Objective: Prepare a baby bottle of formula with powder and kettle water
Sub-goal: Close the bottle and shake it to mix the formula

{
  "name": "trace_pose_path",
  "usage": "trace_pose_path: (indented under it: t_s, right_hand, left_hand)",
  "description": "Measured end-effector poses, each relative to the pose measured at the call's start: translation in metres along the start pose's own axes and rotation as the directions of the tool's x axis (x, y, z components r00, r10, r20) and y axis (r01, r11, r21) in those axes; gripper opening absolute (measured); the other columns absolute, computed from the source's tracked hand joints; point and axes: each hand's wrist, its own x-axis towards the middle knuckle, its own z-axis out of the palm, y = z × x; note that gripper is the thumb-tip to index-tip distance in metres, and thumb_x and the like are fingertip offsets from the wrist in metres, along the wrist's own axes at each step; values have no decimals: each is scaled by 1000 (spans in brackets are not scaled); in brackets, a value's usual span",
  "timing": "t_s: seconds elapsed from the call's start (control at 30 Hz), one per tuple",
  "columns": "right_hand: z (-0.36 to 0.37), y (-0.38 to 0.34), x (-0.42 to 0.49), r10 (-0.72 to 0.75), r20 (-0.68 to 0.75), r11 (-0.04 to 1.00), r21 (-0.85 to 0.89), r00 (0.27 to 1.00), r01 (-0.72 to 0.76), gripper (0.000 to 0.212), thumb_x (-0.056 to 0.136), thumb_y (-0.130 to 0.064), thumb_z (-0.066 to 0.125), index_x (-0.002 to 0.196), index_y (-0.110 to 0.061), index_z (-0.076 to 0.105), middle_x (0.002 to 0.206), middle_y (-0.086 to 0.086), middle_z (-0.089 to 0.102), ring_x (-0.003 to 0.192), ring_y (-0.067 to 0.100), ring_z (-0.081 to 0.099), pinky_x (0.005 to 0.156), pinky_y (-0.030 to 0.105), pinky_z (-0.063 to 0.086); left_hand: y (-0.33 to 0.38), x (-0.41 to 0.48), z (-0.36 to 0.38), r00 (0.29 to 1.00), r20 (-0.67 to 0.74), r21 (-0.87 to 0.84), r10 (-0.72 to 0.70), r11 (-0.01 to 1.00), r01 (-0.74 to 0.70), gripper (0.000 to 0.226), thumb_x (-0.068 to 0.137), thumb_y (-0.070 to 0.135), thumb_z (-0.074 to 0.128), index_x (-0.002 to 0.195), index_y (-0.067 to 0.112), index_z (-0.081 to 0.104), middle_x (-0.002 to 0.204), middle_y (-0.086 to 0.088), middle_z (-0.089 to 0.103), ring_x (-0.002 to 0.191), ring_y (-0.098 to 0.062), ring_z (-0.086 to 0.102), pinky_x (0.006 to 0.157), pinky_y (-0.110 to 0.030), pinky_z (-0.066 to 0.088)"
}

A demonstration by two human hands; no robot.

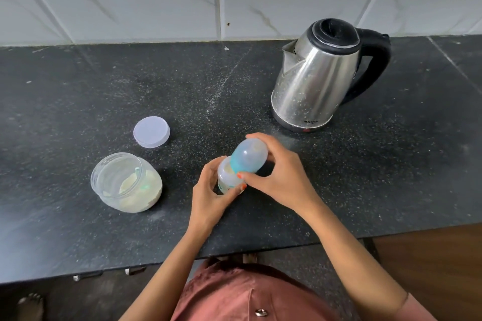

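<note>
- the baby bottle (226, 180) sits low over the near centre of the black countertop (78, 91), between the two hands; whether its base touches the surface cannot be told.
- the left hand (208, 197) is wrapped around the bottle body, fingers closed on it, which steadies the bottle against turning.
- the right hand (276, 177) is closed on the teal collar and clear dome cap (249, 156), thumb on the near side and fingers over the far side. the cap assembly sits tilted across the bottle mouth, not squarely seated, so the step in hand is judged to be fitting or removing the top; which of the two cannot be told.
- the bottle body is small, translucent and pale, with a faint printed mark near its base. a pale yellowish deposit shows near its mouth, probably powder; a water level cannot be made out.
- the formula jar (127, 182) stands open just left of the hands, within easy reach, with cream powder and a pale green scoop (137, 173) inside.
- the jar lid (151, 132) lies flat behind the jar, apart from it.
- the steel electric kettle (317, 75) stands well behind and to the right, lid shut, spout facing left and black handle on the right, placed for a right-hand grip.
</note>
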Motion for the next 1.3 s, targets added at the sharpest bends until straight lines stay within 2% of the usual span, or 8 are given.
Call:
trace_pose_path:
  t_s: [0.17, 0.33, 0.6, 0.8, 0.97, 1.07, 1.2, 1.3]
  right_hand:
    - [15, -4, 7, 0, 115, 998, -58, 993, 7, 65, 67, -14, 77, 125, -17, 49, 124, -5, 57, 112, 9, 54, 97, 21, 42]
    - [18, -3, 9, 11, 172, 990, -139, 985, 13, 65, 70, -17, 74, 128, -21, 46, 130, -2, 54, 117, 12, 51, 98, 24, 42]
    - [25, -3, 3, -66, 26, 968, -241, 997, 71, 62, 67, -26, 77, 121, -13, 50, 116, 5, 64, 106, 23, 59, 87, 32, 48]
    - [31, -2, 2, -129, -62, 913, -398, 990, 94, 67, 63, -42, 77, 116, -9, 52, 106, 11, 65, 95, 29, 62, 69, 33, 52]
    - [30, -3, 0, -54, 17, 964, -260, 998, 57, 70, 67, -31, 78, 126, -12, 45, 122, 7, 58, 112, 26, 54, 90, 32, 45]
    - [30, -1, -3, 25, 119, 986, -166, 993, -5, 83, 68, -22, 78, 137, -19, 32, 136, 1, 48, 125, 17, 45, 98, 18, 33]
    - [29, 1, -5, 18, 99, 996, -90, 995, -9, 76, 75, -10, 70, 139, -20, 30, 138, -2, 46, 125, 7, 41, 94, -2, 22]
    - [31, 1, -5, 17, 36, 997, -80, 999, -14, 68, 71, -10, 73, 132, -19, 42, 133, -3, 52, 121, 10, 49, 98, 6, 33]
  left_hand:
    - [-3, -1, 1, 1000, 11, 41, 4, 999, -5, 53, 68, 28, 75, 110, 45, 49, 111, 29, 59, 106, 0, 57, 89, -17, 44]
    - [-8, -3, 3, 1000, -16, 37, 8, 999, -7, 48, 67, 36, 72, 108, 51, 52, 114, 24, 61, 108, -4, 57, 90, -22, 45]
    - [-12, -3, 7, 998, -64, 69, 25, 997, -20, 49, 67, 31, 73, 109, 44, 50, 108, 32, 60, 101, 4, 58, 85, -16, 45]
    - [-14, -3, 6, 996, -75, 85, 52, 995, -46, 47, 66, 39, 70, 109, 48, 52, 109, 26, 62, 100, -3, 60, 84, -22, 48]
    - [-15, -2, 5, 997, -60, 88, 52, 995, -47, 50, 67, 34, 72, 112, 41, 51, 111, 26, 62, 102, -1, 60, 85, -20, 48]
    - [-17, -2, 4, 998, -48, 79, 45, 996, -41, 53, 67, 28, 74, 115, 37, 51, 114, 22, 62, 103, -2, 60, 86, -22, 48]
    - [-21, -3, 3, 999, -27, 76, 32, 997, -30, 53, 71, 32, 72, 121, 34, 52, 119, 10, 63, 111, -11, 58, 93, -39, 47]
    - [-20, -3, 3, 999, -28, 89, 34, 996, -32, 51, 71, 34, 71, 118, 43, 51, 119, 11, 62, 111, -9, 57, 94, -36, 47]
